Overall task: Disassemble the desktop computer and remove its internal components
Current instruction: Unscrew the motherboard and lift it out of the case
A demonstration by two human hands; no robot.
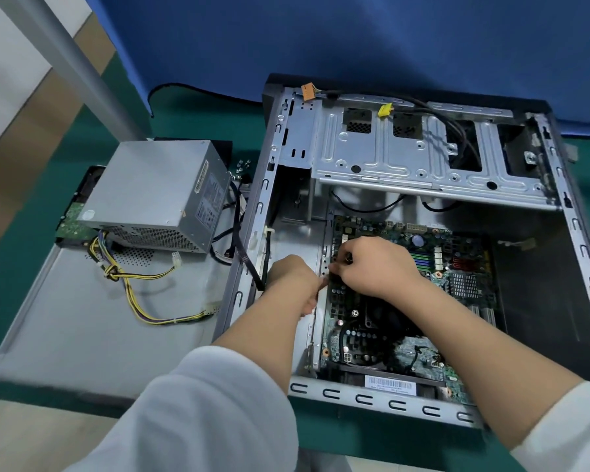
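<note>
Desktop computer case (pixel 559 172), lying open on its side, with the motherboard (pixel 457 267) still seated in its floor beneath both hands. Risk: the small dark part pinched at the board's left edge may be a connector or a fastener; it is too blurred to tell. A skewed pull could bend pins or tear the black cable (pixel 249 264) running just left of the left hand, and a slip could drag knuckles across the capacitors directly below the right hand. Right hand (pixel 372 267): palm down, fingers curled, pinching that part at the board edge. Left hand (pixel 292 274): touching the right, fingers curled toward the same spot; its hold is hidden. Power supply (pixel 157 195) rests on the detached side panel (pixel 65 335), well to the left of both hands.
</note>
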